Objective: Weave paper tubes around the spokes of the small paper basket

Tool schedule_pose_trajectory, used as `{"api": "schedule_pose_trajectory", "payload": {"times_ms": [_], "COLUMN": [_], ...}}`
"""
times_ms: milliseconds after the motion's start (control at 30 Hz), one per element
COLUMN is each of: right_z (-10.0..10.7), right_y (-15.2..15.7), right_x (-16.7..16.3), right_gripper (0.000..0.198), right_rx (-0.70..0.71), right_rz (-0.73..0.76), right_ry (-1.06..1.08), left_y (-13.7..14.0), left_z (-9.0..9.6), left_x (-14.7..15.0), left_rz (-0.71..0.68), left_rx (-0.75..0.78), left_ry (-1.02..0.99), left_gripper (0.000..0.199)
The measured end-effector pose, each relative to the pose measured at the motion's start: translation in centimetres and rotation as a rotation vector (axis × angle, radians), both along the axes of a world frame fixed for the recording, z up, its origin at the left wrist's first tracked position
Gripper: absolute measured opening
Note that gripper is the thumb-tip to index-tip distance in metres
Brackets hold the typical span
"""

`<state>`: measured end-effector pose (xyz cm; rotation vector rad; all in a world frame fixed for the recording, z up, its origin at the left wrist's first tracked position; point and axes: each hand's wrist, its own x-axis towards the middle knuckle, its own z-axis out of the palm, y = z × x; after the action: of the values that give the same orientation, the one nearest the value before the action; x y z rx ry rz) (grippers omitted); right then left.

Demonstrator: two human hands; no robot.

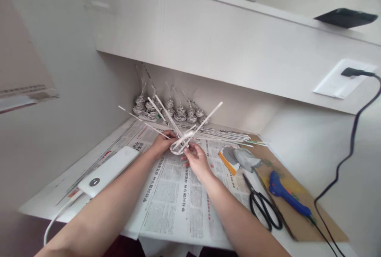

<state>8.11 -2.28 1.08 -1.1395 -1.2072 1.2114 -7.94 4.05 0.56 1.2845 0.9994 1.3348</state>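
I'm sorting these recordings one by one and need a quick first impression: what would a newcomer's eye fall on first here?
Probably the small woven piece at the centre, held between the left hand and right hand, with pale sticks fanning out from it. Next, perhaps, the bright blue glue gun on the brown board at right, then the row of bulbous woven shapes at the back.
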Motion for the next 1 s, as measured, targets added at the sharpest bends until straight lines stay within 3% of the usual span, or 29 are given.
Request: {"api": "schedule_pose_trajectory", "payload": {"times_ms": [133, 300, 533, 900, 1000], "right_z": [-1.1, -0.9, -1.1, -1.9, -1.7], "right_y": [0.3, 0.4, 0.6, 0.9, 1.0], "right_x": [0.8, 1.9, 2.8, 2.5, 2.6], "right_gripper": [0.037, 0.030, 0.012, 0.020, 0.026], "right_rx": [0.023, 0.020, 0.301, 0.176, 0.074], "right_rz": [-0.069, -0.138, -0.241, -0.164, -0.126], "right_ry": [-0.069, -0.194, -0.453, -0.288, -0.196], "left_y": [-0.5, -1.7, -2.6, -2.5, -2.5], "left_z": [-0.7, -0.5, -0.1, -0.2, -0.3], "left_x": [1.2, 2.4, 3.0, 2.9, 2.8], "left_rz": [0.055, 0.072, 0.093, 0.138, 0.137], "left_rx": [0.131, 0.197, 0.222, 0.268, 0.276], "left_ry": [0.215, 0.397, 0.474, 0.561, 0.573], "left_gripper": [0.020, 0.015, 0.012, 0.009, 0.008]}}
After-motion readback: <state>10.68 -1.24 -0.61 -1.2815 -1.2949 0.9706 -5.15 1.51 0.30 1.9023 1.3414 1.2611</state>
